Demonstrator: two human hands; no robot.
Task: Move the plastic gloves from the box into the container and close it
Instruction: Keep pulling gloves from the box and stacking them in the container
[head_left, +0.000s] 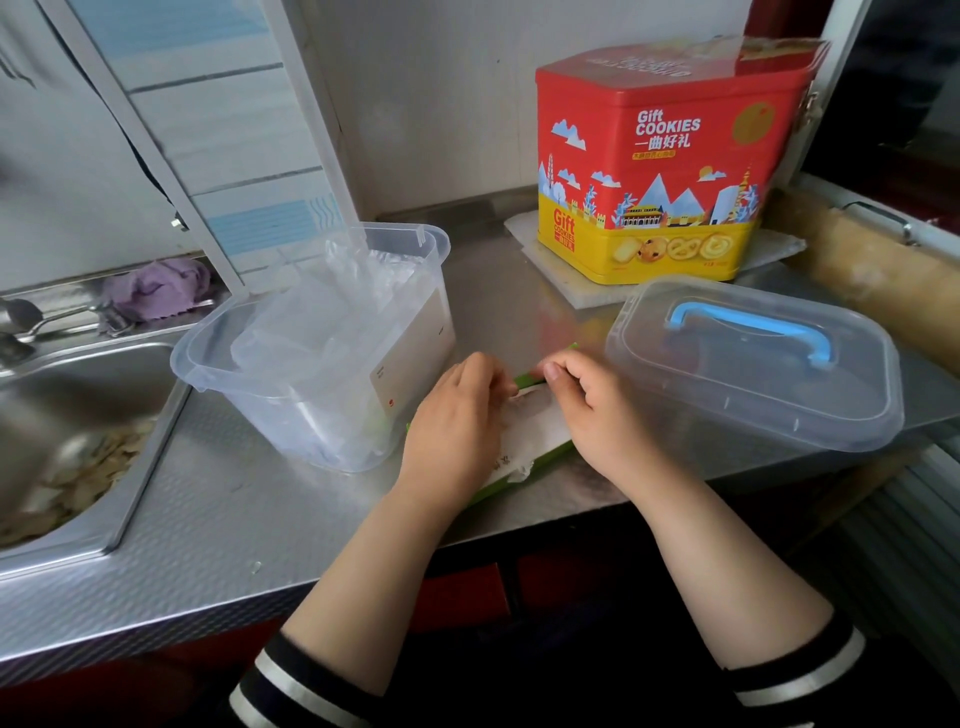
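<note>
— Head view: where's the box (524, 441) from the container (317, 348)?

— Just right of it, flat on the worktop (218, 509), long axis running from the near edge up and away to the right. My left hand (457, 410) rests on its top, fingers bent at the opening; my right hand (587, 400) curls at the far end, seemingly pinching the flap.

— And the plastic gloves (322, 317)?

— A heap already sits in the container. The lid (753, 364) lies right of the box, nearer my right hand.

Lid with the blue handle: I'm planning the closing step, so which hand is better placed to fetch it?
Right hand, probably: the lid lies just beside it, while the left hand sits nearer the container.
</note>
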